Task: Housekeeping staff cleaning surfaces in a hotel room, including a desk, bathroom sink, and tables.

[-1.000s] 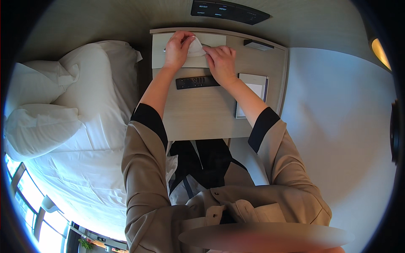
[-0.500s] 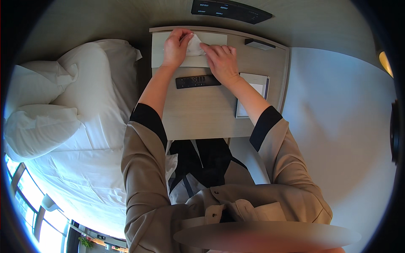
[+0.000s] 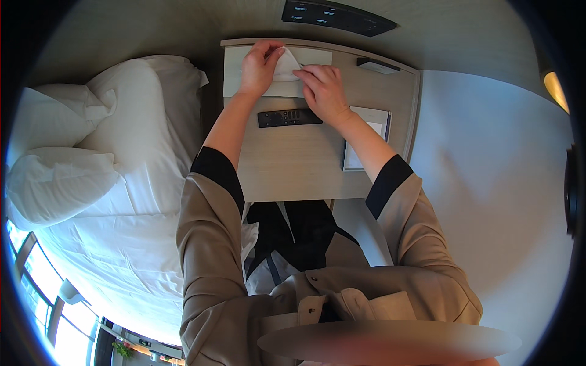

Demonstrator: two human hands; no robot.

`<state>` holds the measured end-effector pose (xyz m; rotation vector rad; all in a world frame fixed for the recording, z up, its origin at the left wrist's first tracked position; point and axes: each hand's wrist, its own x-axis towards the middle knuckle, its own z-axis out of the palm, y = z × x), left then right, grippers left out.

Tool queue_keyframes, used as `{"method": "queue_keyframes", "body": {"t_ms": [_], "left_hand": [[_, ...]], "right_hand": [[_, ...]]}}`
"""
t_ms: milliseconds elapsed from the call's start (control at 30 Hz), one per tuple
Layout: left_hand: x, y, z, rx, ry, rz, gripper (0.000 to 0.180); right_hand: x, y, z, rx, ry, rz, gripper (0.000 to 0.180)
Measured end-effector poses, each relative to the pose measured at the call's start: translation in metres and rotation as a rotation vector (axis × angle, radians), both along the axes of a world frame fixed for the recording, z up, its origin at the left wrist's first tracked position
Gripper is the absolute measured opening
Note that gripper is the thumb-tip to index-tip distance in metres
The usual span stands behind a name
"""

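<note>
At the far side of the bedside table (image 3: 262,171), a white tissue (image 3: 287,66) rises in a peaked, folded shape over a pale rectangular panel (image 3: 234,82). My left hand (image 3: 259,68) pinches its upper left edge between thumb and fingers. From the other side, my right hand (image 3: 325,88) has thumb and index finger closed on the tissue's right edge, the other fingers curled. A black remote control (image 3: 287,118) lies just below the hands, its right end close to my right wrist. The left palm hides part of the panel.
Under my right forearm lies a white-framed tablet or booklet (image 3: 353,160). A small dark stand (image 3: 378,65) sits at the table's back right. To the left is a bed (image 3: 134,244) with white pillows (image 3: 64,183); a dark control panel (image 3: 339,17) is on the wall.
My fingers have shifted slightly on the tissue, and its right side now shows a sharper slanted edge. The whole view has moved a little; the remote lies in the same place.
</note>
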<state>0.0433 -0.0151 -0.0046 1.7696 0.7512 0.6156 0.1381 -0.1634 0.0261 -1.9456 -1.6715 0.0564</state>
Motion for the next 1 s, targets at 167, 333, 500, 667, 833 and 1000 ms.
{"method": "queue_keyframes", "body": {"t_ms": [167, 333, 500, 667, 833, 1000], "left_hand": [[-0.031, 0.008, 0.028, 0.301, 0.004, 0.088, 0.019], [-0.073, 0.007, 0.017, 0.668, 0.119, -0.22, 0.032], [-0.072, 0.003, 0.017, 0.866, 0.343, -0.32, 0.039], [-0.066, 0.0, 0.018, 0.924, 0.396, -0.308, 0.04], [-0.064, -0.006, 0.018, 0.872, 0.265, -0.393, 0.046], [-0.059, -0.011, 0.015, 0.871, 0.322, -0.386, 0.043]], "right_hand": [[-0.01, 0.012, -0.001, -0.046, 0.094, 0.064, 0.042], [-0.015, 0.019, -0.009, -0.083, 0.036, 0.073, 0.042], [-0.017, 0.022, -0.016, -0.118, -0.011, 0.048, 0.04], [-0.015, 0.015, -0.014, -0.04, 0.012, -0.001, 0.039], [-0.022, 0.012, -0.02, 0.068, 0.022, -0.138, 0.037], [-0.021, 0.005, -0.01, 0.067, 0.078, -0.119, 0.036]]}}
